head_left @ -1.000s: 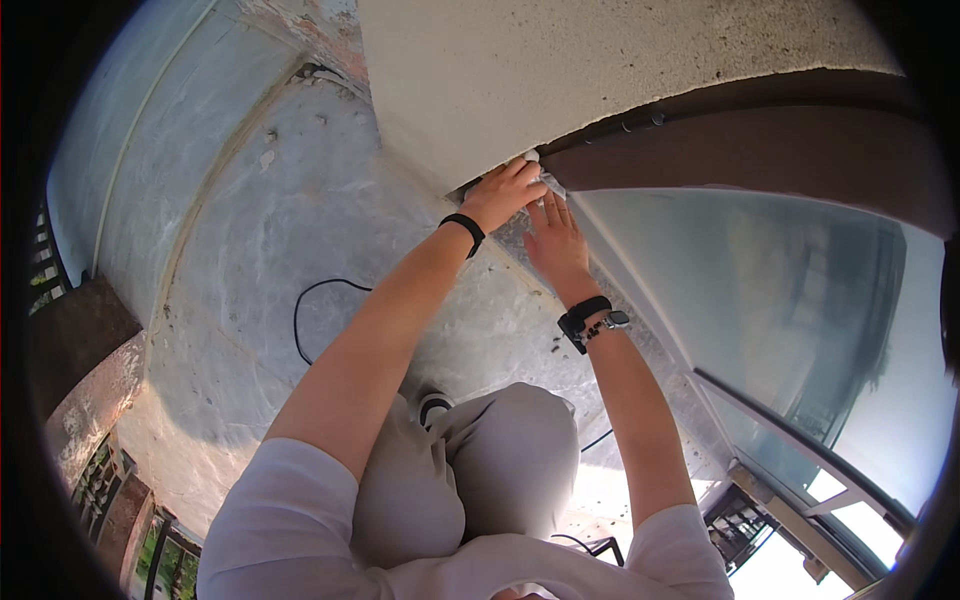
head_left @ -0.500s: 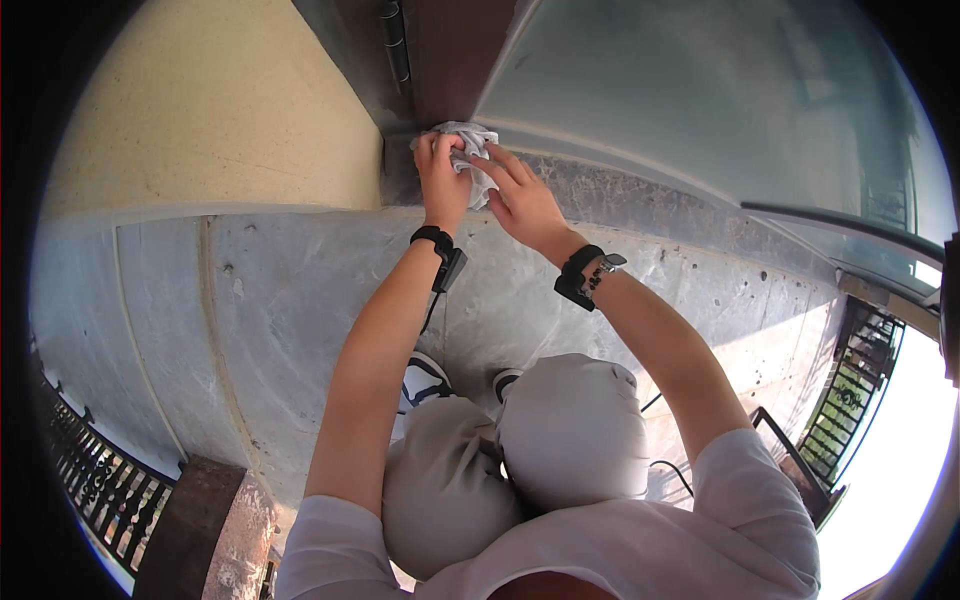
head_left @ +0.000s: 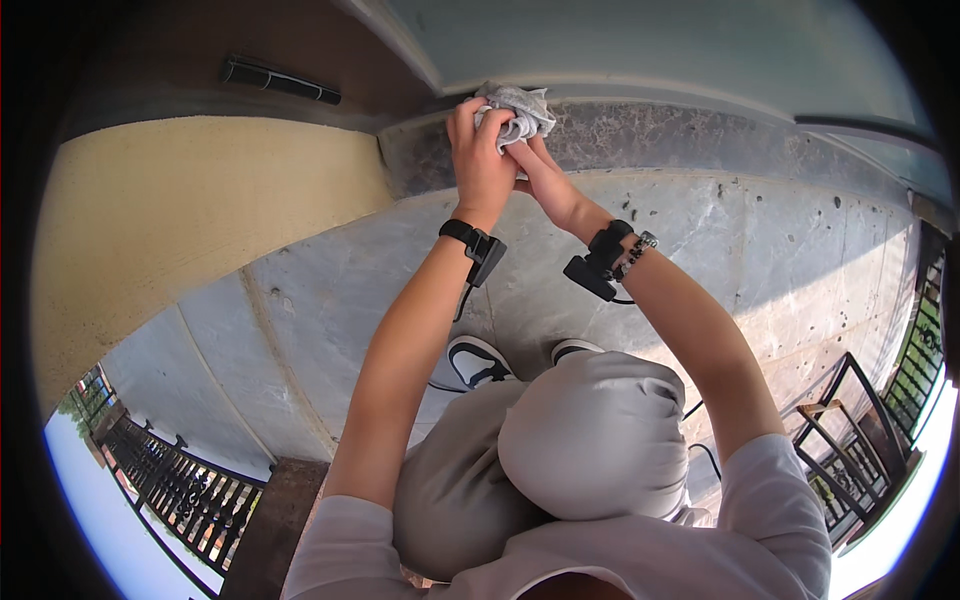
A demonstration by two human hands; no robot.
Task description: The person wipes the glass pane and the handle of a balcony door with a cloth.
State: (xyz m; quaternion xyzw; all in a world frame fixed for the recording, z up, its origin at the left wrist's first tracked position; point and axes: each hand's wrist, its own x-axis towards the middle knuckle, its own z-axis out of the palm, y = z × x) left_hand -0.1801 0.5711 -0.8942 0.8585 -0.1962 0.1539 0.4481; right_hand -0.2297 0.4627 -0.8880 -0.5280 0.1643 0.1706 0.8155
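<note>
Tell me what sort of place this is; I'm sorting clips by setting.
Probably an outdoor balcony or terrace of a building: a stone-tiled floor in sunlight, a dark metal railing at its edge, and a glass door by a yellow wall. Both hands press a grey cloth at the door's base.

Grey, perhaps mottled, cloth [head_left: 516, 112]

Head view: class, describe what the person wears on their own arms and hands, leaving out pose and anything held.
Both forearms are bare, with no gloves on the left hand or right hand. Each wrist carries a black strap holding a small black device, with a thin dark cable trailing from each. The right wrist also has a beaded bracelet. Short white sleeves cover the upper arms.
</note>
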